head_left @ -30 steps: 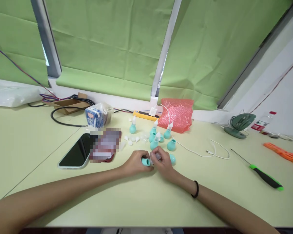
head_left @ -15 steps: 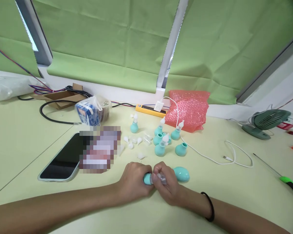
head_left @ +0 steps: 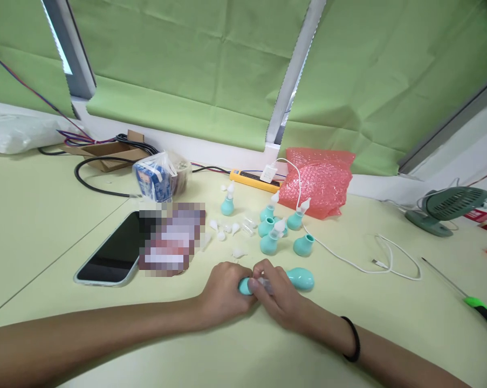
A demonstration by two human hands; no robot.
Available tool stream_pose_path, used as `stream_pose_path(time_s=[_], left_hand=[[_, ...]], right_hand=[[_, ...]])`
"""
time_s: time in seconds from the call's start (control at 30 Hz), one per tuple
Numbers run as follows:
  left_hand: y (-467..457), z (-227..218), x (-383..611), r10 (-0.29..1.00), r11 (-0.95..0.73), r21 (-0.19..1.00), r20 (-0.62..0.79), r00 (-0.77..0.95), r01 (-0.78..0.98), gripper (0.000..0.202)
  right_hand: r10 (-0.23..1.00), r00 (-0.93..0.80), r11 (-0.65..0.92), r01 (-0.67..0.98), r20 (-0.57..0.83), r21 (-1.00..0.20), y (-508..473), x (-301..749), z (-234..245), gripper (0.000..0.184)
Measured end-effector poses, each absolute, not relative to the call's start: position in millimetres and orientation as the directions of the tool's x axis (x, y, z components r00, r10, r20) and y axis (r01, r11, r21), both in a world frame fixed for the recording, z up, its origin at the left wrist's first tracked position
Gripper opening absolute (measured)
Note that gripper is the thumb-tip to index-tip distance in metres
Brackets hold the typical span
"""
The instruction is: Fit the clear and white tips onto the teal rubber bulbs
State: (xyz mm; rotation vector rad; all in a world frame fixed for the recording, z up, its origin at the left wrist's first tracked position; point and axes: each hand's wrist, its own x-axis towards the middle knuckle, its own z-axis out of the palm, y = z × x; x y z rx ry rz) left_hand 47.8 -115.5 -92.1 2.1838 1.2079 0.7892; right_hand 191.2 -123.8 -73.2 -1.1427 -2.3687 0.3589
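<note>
My left hand (head_left: 224, 293) is closed round a small teal rubber bulb (head_left: 244, 286) on the table. My right hand (head_left: 276, 293) meets it from the right, pinching a clear plastic tip (head_left: 265, 283) against the bulb's neck. Another teal bulb (head_left: 300, 278) lies on its side just right of my right hand. Behind my hands stand several teal bulbs (head_left: 269, 242), some with clear tips fitted, and loose white tips (head_left: 223, 230) lie scattered left of them.
A phone (head_left: 108, 256) lies face up at the left beside a blurred item (head_left: 171, 238). Behind are a plastic bag (head_left: 159, 178), pink bubble wrap (head_left: 318, 180), a yellow power strip (head_left: 253, 180) and white cable (head_left: 368, 261). A small fan (head_left: 445, 207) and green-handled screwdriver (head_left: 475, 306) lie right.
My hands stay joined on the bulb and tip. The camera has swung down and to the right, then eased up a little, so the table's things have shifted in view.
</note>
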Motion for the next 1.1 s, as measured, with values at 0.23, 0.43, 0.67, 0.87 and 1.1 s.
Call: stream_pose_path(time_s=[0.23,0.43,0.67,0.87,1.1], left_hand=[[-117,-93,50,0.857,-0.505,0.630,0.283,0.432,0.590,0.011],[-115,-94,49,0.867,-0.448,0.741,0.223,0.445,0.500,0.011],[-111,-91,46,0.840,-0.450,0.780,0.204,0.503,0.435,0.013],[-114,-91,49,0.876,-0.445,0.741,0.246,0.414,0.502,0.018],[-115,-89,50,0.915,-0.383,0.709,0.207,0.345,0.591,0.016]], right_hand=[[0.686,-0.588,0.717,0.646,0.428,-0.261,-124,193,-80,0.028],[0.509,-0.667,0.841,0.521,0.544,-0.149,-109,191,-85,0.036],[0.447,-0.679,0.882,0.445,0.582,-0.158,-96,194,-87,0.030],[0.670,-0.624,0.736,0.627,0.402,-0.254,-110,186,-71,0.023],[0.813,-0.572,0.579,0.772,0.111,-0.262,-119,180,-40,0.021]])
